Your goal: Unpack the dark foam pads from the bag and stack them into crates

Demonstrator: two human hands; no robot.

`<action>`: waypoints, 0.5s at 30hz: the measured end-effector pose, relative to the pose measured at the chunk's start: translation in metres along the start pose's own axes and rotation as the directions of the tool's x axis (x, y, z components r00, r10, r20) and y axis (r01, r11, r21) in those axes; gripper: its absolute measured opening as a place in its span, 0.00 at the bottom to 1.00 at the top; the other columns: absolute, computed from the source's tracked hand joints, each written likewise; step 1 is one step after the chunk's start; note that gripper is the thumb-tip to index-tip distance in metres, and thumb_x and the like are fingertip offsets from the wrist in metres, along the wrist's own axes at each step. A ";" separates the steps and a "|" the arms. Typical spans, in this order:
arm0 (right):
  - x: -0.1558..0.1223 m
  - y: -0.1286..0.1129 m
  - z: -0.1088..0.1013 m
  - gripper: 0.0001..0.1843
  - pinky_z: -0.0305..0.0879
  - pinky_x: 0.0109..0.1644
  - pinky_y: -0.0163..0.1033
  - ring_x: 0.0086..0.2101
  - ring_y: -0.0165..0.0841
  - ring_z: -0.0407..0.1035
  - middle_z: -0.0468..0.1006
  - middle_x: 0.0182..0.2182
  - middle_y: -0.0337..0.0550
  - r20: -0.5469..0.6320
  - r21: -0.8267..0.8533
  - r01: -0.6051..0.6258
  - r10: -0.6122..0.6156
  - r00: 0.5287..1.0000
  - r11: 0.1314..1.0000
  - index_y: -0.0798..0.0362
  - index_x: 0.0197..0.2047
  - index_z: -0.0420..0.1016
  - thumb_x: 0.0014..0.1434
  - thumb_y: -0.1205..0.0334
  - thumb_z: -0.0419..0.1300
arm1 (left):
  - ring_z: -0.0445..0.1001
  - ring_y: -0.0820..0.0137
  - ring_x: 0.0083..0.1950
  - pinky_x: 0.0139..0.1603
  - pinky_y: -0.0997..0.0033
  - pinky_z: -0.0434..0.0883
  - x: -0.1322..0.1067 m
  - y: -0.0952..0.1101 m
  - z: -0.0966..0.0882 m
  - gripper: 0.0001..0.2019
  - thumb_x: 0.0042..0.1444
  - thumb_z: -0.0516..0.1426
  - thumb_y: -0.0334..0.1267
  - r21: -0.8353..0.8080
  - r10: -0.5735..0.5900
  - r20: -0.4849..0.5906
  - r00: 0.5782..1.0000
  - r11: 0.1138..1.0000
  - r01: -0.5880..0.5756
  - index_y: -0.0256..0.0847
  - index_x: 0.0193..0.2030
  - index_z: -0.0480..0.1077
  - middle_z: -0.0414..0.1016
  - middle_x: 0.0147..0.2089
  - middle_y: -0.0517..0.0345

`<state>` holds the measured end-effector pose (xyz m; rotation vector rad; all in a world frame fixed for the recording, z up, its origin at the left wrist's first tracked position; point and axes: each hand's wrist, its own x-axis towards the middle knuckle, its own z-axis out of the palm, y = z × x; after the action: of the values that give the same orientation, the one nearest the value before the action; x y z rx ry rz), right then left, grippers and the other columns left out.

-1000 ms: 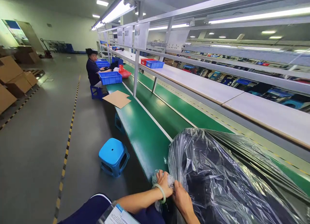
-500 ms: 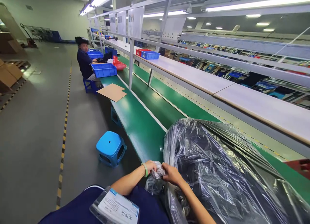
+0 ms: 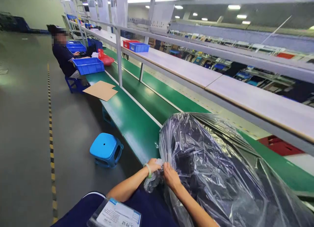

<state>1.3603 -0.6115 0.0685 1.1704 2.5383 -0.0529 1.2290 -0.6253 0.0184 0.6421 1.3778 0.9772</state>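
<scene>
We note a large, bulging clear-plastic bag of dark contents (image 3: 208, 158) on the smooth green tabletop (image 3: 139, 132), lying right of our right hand (image 3: 171, 178). Long axis slants from beyond that hand toward the near right; pleated film narrows leftward into a bunched plastic end (image 3: 151, 183), drooping below our left hand (image 3: 154, 165). Both hands pinch the bunching, nearly touching.

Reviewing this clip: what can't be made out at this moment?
Head view:
Contents of the large plastic bag: creases and glare leave only dark shapes.
Bunched plastic: left grip and right grip cover part, so a knot can't be ruled out.
Fine print on the badge: too small; the bottom edge cuts the badge off.
What the co-worker handles: too small.
</scene>
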 end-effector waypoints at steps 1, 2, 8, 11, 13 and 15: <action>-0.002 -0.002 -0.003 0.18 0.63 0.40 0.37 0.43 0.39 0.71 0.71 0.44 0.53 0.027 -0.007 -0.021 0.021 0.999 1.000 0.57 0.49 0.60 0.54 0.76 0.52 | 0.69 0.68 0.36 0.38 0.71 0.65 -0.002 0.002 0.002 0.08 0.38 0.61 0.25 0.071 0.004 -0.021 1.000 0.998 -0.002 0.36 0.25 0.67 0.67 0.25 0.62; -0.002 -0.002 -0.007 0.17 0.64 0.40 0.37 0.43 0.39 0.72 0.71 0.44 0.54 0.059 -0.009 -0.034 0.034 0.998 0.999 0.57 0.49 0.60 0.56 0.75 0.51 | 0.70 0.66 0.40 0.42 0.69 0.66 -0.003 0.003 0.004 0.08 0.39 0.61 0.26 0.142 0.008 -0.037 0.999 0.990 -0.003 0.36 0.29 0.68 0.70 0.29 0.60; 0.007 0.003 -0.017 0.18 0.65 0.43 0.41 0.46 0.44 0.71 0.68 0.49 0.57 0.168 0.037 -0.078 0.071 0.983 0.996 0.58 0.54 0.56 0.60 0.66 0.52 | 0.50 0.52 0.66 0.62 0.57 0.55 -0.010 -0.003 0.009 0.33 0.43 0.61 0.32 0.546 0.104 -0.125 0.987 0.837 -0.019 0.38 0.59 0.58 0.57 0.63 0.42; 0.011 -0.003 -0.015 0.20 0.64 0.44 0.42 0.46 0.44 0.70 0.67 0.50 0.58 0.170 0.065 -0.090 0.077 0.982 0.994 0.58 0.55 0.56 0.60 0.66 0.52 | 0.55 0.51 0.64 0.60 0.57 0.57 -0.009 -0.006 0.004 0.28 0.45 0.60 0.31 0.652 0.092 -0.148 0.985 0.758 0.027 0.36 0.55 0.61 0.60 0.60 0.38; 0.013 -0.008 -0.013 0.21 0.64 0.44 0.42 0.45 0.43 0.71 0.67 0.50 0.56 0.167 0.070 -0.080 0.068 0.984 0.994 0.57 0.55 0.57 0.58 0.67 0.53 | 0.61 0.54 0.60 0.57 0.60 0.59 -0.006 -0.008 0.000 0.21 0.45 0.59 0.29 0.635 0.049 -0.129 0.990 0.771 0.044 0.36 0.49 0.65 0.67 0.55 0.41; 0.013 -0.012 -0.011 0.22 0.64 0.44 0.42 0.45 0.42 0.71 0.67 0.50 0.56 0.163 0.071 -0.068 0.056 0.985 0.995 0.56 0.56 0.56 0.58 0.68 0.52 | 0.66 0.57 0.54 0.52 0.64 0.62 0.000 -0.010 -0.005 0.14 0.46 0.59 0.29 0.600 0.020 -0.112 0.993 0.799 0.051 0.37 0.42 0.68 0.72 0.48 0.46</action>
<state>1.3400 -0.6077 0.0734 1.2214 2.3765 -0.2216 1.2256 -0.6307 0.0090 1.0593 1.8132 0.5468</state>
